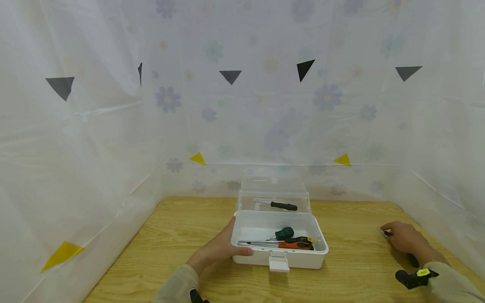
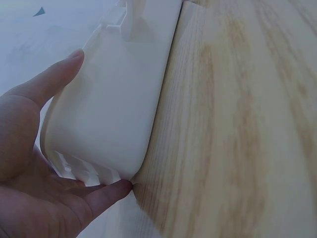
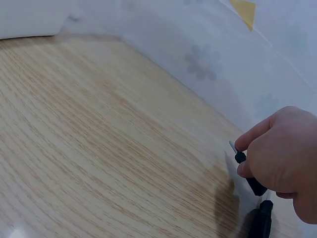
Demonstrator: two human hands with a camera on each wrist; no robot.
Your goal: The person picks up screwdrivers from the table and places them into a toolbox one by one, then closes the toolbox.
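Resting on the wooden desk (image 1: 182, 235), one white plastic toolbox (image 1: 279, 255) stands with its clear lid (image 1: 273, 191) raised upright at the back. Contents of the box: three screwdrivers lying side by side near the front wall, namely one with a dark green handle (image 1: 284, 232), one with an orange handle (image 1: 293, 245), and one with a black and yellow handle (image 1: 301, 240). One further screwdriver with a black handle (image 1: 282, 205) shows through the lid, behind the box. Left hand (image 1: 221, 249): fingers spread, thumb along the front wall and fingers round the box's left corner, holding it. Right hand (image 1: 405, 237): well apart, at the desk's right edge, fingers curled, pinching one small black screwdriver (image 3: 247, 171) against the desk.
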